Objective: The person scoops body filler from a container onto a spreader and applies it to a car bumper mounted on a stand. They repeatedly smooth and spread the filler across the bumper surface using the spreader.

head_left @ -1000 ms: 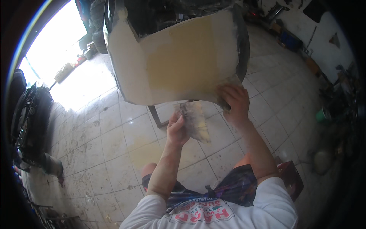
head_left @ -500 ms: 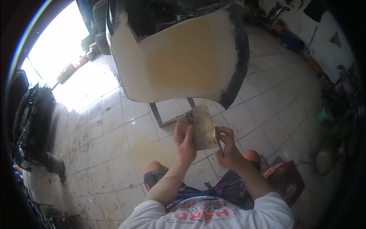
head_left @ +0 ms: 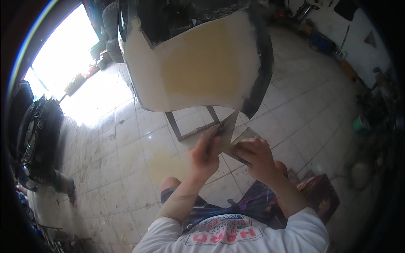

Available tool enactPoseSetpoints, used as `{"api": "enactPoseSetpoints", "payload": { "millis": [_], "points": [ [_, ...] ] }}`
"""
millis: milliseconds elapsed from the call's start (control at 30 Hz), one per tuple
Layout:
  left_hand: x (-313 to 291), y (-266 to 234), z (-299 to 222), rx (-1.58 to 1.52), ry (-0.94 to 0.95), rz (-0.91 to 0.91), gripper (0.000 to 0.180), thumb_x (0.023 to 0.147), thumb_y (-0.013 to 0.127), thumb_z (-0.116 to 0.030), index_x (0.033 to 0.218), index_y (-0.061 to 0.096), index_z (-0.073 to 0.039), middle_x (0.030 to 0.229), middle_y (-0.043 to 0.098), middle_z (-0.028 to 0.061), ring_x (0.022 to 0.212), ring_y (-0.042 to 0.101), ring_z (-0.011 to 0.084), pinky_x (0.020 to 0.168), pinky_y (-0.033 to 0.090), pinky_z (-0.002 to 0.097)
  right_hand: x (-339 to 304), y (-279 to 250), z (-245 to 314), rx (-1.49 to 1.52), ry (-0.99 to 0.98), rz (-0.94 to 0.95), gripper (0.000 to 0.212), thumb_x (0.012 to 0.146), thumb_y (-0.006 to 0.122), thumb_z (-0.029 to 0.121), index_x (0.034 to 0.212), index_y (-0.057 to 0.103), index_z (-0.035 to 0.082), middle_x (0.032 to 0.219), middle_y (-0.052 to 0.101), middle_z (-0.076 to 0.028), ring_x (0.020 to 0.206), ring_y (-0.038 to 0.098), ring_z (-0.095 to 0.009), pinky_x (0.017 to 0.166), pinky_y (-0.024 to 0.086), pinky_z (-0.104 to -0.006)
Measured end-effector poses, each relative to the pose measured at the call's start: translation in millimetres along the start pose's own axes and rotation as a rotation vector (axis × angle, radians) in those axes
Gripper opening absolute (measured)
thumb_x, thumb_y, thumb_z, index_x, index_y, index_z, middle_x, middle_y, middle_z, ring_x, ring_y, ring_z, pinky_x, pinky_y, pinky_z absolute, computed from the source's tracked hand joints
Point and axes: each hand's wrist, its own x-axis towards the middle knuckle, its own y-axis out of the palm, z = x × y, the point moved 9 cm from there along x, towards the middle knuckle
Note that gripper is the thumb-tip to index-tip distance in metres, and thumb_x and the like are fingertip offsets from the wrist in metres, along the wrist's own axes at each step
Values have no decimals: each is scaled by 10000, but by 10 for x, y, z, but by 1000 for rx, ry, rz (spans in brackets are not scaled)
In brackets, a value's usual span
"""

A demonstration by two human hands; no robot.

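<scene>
My left hand (head_left: 205,155) grips a thin flat mixing board (head_left: 229,127), now tilted steeply so that it shows nearly edge-on. In my right hand (head_left: 260,155) is a flat filler spreader (head_left: 245,135), its edge close to the board's lower right side; whether they touch is hard to tell. Both hands are in front of my knees. Beyond them stands a pale car body panel (head_left: 147,90) with a broad yellowish filler patch (head_left: 198,63) and a dark strip along its right edge. Fingers hide parts of both tools.
A dark metal stand (head_left: 180,137) shows under the panel. Dark car parts (head_left: 38,137) and a pale bucket (head_left: 64,183) are at left, tyres (head_left: 113,48) at far left. A dark red box (head_left: 325,194) sits beside my right leg. Tiled floor (head_left: 109,160) spreads around.
The board has turned from face-up to steeply tilted. My right hand has moved slightly right, and the spreader has swung from upright to slanted, its flat face now showing.
</scene>
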Motion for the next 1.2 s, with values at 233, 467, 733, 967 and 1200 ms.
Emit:
{"api": "enactPoseSetpoints", "payload": {
  "millis": [233, 467, 733, 967, 1200],
  "points": [
    [153, -109, 771, -816, -361, 77, 311, 1052, 576, -136, 1304, 617, 40, 1334, 653, 114, 1209, 582, 154, 1080, 423, 351, 767, -750, -511, 58, 171, -337, 630, 713, 570, -131, 1284, 673, 113, 1289, 649, -110, 1230, 580, -323, 1046, 446, -434],
    [331, -8, 931, -1236, -210, 178, 426, 1056, 517, -120, 1470, 462, -41, 1463, 547, 123, 1359, 522, 278, 1152, 409, 481, 2262, -1577, -342, -206, -77, -532, 491, 789, 624, -42, 1236, 705, 145, 1282, 657, -82, 1200, 603, -330, 1008, 499, -412],
    [438, -77, 965, -1286, -211, 150, 459, 1050, 536, -146, 1486, 443, -38, 1431, 561, 160, 1321, 552, 332, 1132, 435, 501, 1883, -873, -214, -251, -115, -605, 398, 758, 693, 57, 1140, 751, 151, 1100, 679, -11, 1064, 610, -257, 921, 475, -417],
    [486, -93, 903, -1304, -204, 172, 497, 1047, 545, -165, 1508, 410, -37, 1463, 528, 165, 1341, 529, 340, 1122, 447, 500, 1049, 93, -149, -163, 39, -468, 544, 607, 734, -26, 1126, 740, 139, 1127, 670, -23, 1111, 578, -273, 965, 423, -444],
    [478, -135, 994, -1262, -255, 116, 513, 1046, 545, -183, 1523, 399, -67, 1492, 506, 167, 1350, 523, 341, 1097, 474, 499, 1349, -1015, -654, -133, 127, -564, 507, 696, 670, -28, 1176, 724, 126, 1159, 676, -74, 1117, 634, -312, 951, 492, -434]
  ]
}}
